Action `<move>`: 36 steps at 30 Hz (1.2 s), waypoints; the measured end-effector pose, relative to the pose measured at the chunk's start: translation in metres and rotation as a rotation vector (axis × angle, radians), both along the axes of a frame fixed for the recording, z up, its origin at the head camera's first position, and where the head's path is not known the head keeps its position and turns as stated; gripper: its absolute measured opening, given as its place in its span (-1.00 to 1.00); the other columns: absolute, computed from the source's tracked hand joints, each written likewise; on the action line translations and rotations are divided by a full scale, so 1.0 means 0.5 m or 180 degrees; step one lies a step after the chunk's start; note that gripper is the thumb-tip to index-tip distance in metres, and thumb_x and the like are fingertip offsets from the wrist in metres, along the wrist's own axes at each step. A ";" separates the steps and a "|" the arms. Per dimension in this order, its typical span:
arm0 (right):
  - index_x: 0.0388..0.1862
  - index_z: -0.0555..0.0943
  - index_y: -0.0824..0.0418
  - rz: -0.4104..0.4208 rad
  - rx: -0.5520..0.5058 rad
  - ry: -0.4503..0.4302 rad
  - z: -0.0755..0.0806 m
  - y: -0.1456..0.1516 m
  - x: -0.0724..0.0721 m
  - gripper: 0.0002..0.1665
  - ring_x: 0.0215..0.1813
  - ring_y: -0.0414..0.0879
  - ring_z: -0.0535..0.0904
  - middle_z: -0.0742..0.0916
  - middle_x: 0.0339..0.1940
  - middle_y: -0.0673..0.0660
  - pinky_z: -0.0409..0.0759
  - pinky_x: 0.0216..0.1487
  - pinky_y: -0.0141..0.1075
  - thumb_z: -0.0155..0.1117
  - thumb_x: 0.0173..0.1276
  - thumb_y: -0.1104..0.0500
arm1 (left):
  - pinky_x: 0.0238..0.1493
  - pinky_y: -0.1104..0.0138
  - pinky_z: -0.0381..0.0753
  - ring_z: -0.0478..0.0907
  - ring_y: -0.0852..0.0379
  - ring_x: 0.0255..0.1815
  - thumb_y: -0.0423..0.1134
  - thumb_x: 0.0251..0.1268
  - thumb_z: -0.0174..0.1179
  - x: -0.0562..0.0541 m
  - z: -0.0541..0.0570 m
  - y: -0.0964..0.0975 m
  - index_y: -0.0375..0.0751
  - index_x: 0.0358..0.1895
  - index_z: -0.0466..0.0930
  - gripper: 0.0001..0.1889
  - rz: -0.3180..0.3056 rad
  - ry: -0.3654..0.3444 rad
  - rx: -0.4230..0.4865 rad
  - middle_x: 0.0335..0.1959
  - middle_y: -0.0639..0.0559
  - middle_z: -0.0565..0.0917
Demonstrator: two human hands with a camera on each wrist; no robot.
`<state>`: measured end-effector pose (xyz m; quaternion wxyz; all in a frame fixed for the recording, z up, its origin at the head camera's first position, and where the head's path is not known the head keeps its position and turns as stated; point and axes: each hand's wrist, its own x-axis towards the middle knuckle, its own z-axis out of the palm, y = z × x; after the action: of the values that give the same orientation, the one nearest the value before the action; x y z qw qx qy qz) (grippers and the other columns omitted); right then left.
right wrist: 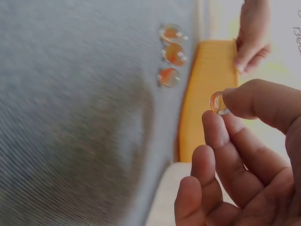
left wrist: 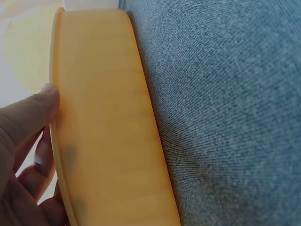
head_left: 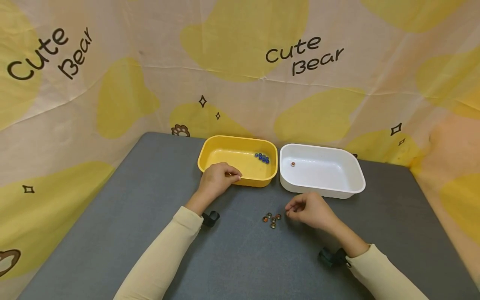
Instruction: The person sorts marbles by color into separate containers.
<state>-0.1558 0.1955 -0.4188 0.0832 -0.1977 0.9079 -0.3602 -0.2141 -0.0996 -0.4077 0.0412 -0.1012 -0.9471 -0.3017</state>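
With thumb outside and fingers inside, my left hand [head_left: 216, 180] holds the front rim of a yellow plastic tub [left wrist: 103, 113]. Several blue marbles [head_left: 261, 158] lie together in that tub's right end. My right hand [head_left: 312, 211] is above the table, in front of the white tub [head_left: 318, 188], and pinches a clear marble with an orange swirl [right wrist: 217, 103] between thumb and fingertips. Several similar clear-and-orange marbles [head_left: 273, 220] lie in a loose group on the table, just left of the right hand. One orange marble [head_left: 293, 164] sits inside the white tub near its left end.
The two tubs stand side by side at the back of a grey table [head_left: 240, 266]. Behind them hangs a printed cloth [head_left: 240, 54] with yellow patches and lettering. Each wrist wears a black strap; the left strap [head_left: 211, 218] shows below the sleeve cuff.
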 end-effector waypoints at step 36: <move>-0.24 0.76 0.17 -0.0597 -0.0089 0.0097 0.137 0.062 -0.108 -0.79 -0.30 -0.18 0.62 0.78 -0.33 0.11 0.55 -0.31 -0.38 0.41 0.22 0.07 | -0.22 0.28 0.56 0.59 0.20 -0.31 -0.05 0.16 0.36 0.006 0.000 0.000 0.09 -0.28 0.80 -0.88 -0.0012 0.0045 -0.0046 -0.30 0.16 0.72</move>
<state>-0.2096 0.2264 -0.3503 0.0326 -0.1183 0.9185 -0.3760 -0.2113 -0.0998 -0.4078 0.0466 -0.1054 -0.9488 -0.2942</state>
